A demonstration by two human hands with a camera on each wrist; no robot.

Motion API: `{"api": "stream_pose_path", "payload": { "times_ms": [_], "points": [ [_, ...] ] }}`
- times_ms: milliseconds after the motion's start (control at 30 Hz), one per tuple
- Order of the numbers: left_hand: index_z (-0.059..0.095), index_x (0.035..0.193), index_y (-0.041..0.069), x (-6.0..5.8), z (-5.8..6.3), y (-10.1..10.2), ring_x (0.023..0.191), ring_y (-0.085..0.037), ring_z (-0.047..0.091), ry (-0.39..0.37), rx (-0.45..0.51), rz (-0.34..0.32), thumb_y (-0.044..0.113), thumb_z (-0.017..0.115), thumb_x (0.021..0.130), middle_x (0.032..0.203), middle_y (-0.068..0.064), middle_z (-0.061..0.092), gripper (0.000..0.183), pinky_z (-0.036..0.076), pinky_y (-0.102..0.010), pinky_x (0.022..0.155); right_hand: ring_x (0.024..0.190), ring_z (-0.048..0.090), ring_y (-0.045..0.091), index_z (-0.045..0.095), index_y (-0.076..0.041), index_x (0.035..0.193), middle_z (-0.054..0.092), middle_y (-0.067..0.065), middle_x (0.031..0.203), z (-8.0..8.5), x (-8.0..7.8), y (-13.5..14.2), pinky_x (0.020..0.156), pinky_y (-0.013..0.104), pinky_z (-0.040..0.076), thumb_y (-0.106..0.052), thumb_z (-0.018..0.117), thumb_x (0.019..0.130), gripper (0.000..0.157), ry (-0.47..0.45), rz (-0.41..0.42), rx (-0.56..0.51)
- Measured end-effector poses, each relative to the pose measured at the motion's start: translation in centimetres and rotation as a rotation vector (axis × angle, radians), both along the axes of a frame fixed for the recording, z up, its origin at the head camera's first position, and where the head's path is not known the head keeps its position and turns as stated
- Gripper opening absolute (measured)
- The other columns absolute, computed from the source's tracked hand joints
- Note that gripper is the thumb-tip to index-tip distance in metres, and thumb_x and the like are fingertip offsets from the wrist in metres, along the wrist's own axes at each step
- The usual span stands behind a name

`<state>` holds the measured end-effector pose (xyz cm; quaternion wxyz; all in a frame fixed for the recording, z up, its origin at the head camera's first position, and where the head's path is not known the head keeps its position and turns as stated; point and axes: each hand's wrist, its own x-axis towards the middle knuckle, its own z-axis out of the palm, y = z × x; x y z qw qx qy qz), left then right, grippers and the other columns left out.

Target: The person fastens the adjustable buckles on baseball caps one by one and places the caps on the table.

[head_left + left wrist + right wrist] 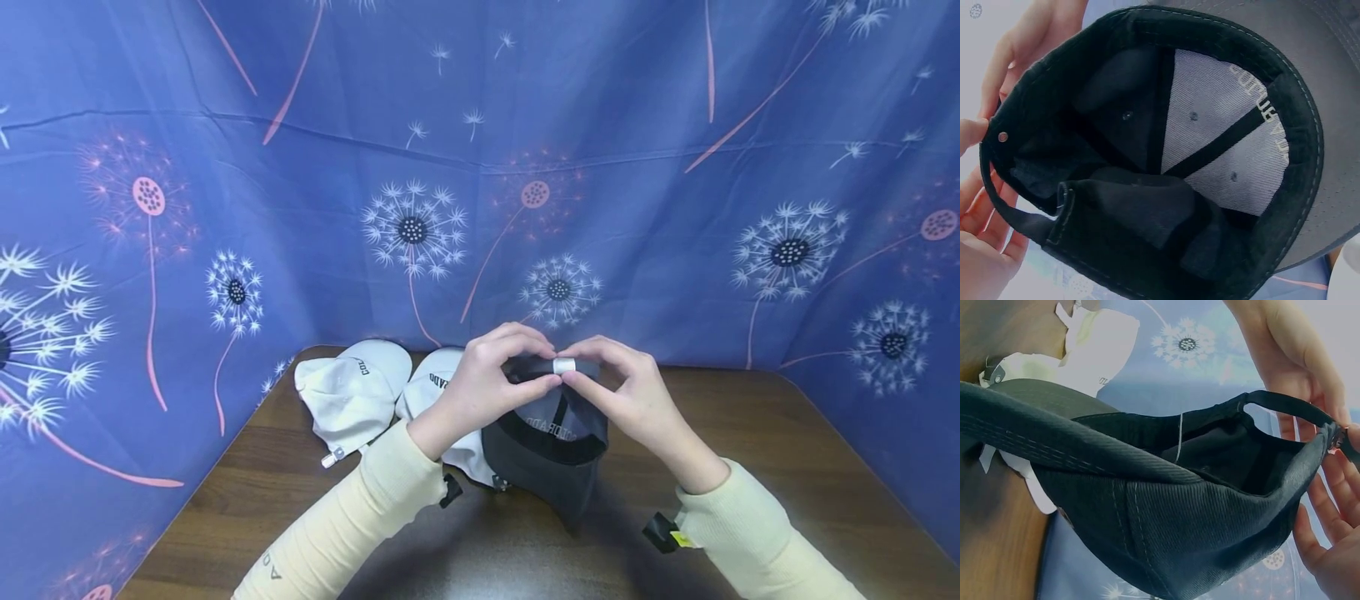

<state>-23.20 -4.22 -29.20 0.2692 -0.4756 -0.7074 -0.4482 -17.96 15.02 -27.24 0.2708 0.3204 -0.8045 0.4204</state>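
Observation:
A black baseball cap (551, 479) hangs above the table with its inside facing me and its brim down. Inside it, mirrored lettering (1266, 112) shows behind the front panels. My left hand (495, 375) pinches the cap's back strap (1019, 219) between thumb and fingers. From the other side, my right hand (633, 392) pinches the same strap near its end, beside a small metal snap (1003, 137). Between the two sets of fingertips sits a small white tag (564, 365). Exactly how the strap ends meet is partly hidden by the fingers.
Two white caps lie at the table's back left: one white cap (348, 396) farther left, the other white cap (431, 375) partly behind my left arm. A brown wooden table (720, 433) is below. Close behind it hangs a blue dandelion-print cloth (637, 208).

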Motion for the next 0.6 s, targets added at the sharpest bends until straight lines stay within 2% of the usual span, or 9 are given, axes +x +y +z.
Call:
{"api": "stream_pose_path", "payload": {
  "times_ms": [100, 333, 433, 600],
  "points": [
    [0.069, 0.093, 0.009, 0.1, 0.1, 0.0, 0.096, -0.008, 0.060, -0.010, -0.010, 0.001, 0.015, 0.077, 0.078, 0.098, -0.001, 0.065, 0.018, 0.050, -0.021, 0.082, 0.062, 0.047, 0.005, 0.068, -0.003, 0.096, 0.069, 0.007, 0.091, -0.1, -0.1, 0.0, 0.053, 0.019, 0.038, 0.006, 0.071, 0.078, 0.020, 0.005, -0.001, 0.008],
    [0.066, 0.091, 0.010, 0.5, 0.5, -0.1, 0.095, -0.004, 0.058, -0.051, -0.031, 0.022, 0.013, 0.074, 0.077, 0.097, 0.002, 0.063, 0.016, 0.049, -0.019, 0.084, 0.077, 0.052, 0.004, 0.068, -0.012, 0.101, 0.068, -0.002, 0.094, -1.4, -1.3, 0.8, 0.061, 0.018, 0.040, 0.001, 0.072, 0.079, 0.025, -0.027, 0.012, 0.012],
    [0.066, 0.091, 0.010, 0.5, 0.4, -0.1, 0.095, -0.004, 0.057, -0.071, -0.023, 0.026, 0.013, 0.074, 0.077, 0.097, 0.003, 0.063, 0.016, 0.049, -0.020, 0.083, 0.078, 0.054, 0.003, 0.068, -0.017, 0.103, 0.068, -0.007, 0.097, -1.7, -1.6, 1.0, 0.063, 0.017, 0.043, -0.006, 0.072, 0.082, 0.024, -0.057, -0.014, 0.021],
    [0.067, 0.091, 0.010, 0.4, 0.2, -0.2, 0.093, -0.005, 0.057, -0.095, 0.007, 0.029, 0.013, 0.075, 0.077, 0.096, 0.003, 0.064, 0.017, 0.051, -0.025, 0.081, 0.084, 0.064, 0.004, 0.068, -0.015, 0.103, 0.069, -0.002, 0.097, -1.3, -1.3, 1.0, 0.074, 0.017, 0.050, -0.013, 0.063, 0.091, 0.014, -0.103, -0.078, -0.011]
  ]
}}
